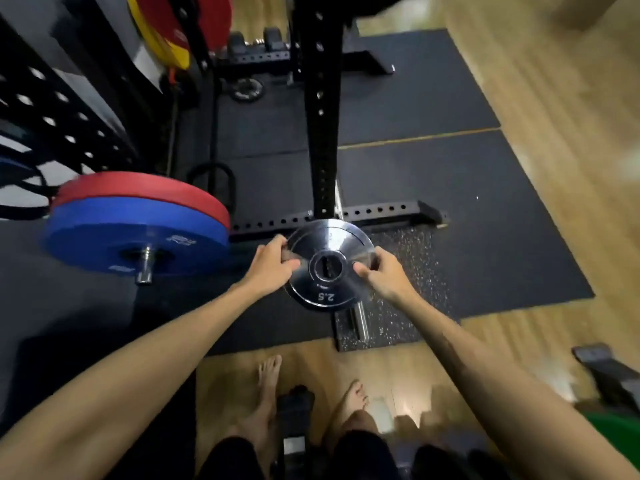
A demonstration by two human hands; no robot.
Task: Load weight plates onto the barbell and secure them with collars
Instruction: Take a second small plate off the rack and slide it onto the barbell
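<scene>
Right now we hold a chrome weight plate (329, 265) marked 2.5 between both hands, out in front of us at about the middle of the view. Our left hand (273, 263) grips its left rim, thumb on the near face and fingers wrapped behind; our right hand (382, 275) grips the right rim the same way. The plate's flat face tilts toward us and up, so its centre hole points roughly along our line of sight, and the 2.5 reads upside down at the lower edge. Just below the plate a short chrome bar sleeve (360, 322) sticks out, long axis running away from us toward the plate; we cannot tell whether the plate is already on it or only in front of it. To the left, well apart, a blue plate (104, 237) and a red plate (145, 192) sit stacked on another sleeve end (147, 263) that points toward us and down. A black rack upright (320, 116) rises behind the chrome plate from the dark floor mat (467, 220). Our bare feet (270, 379) stand on the wood floor (554, 133) below. More red and yellow plates (162, 32) hang on the rack top left.
</scene>
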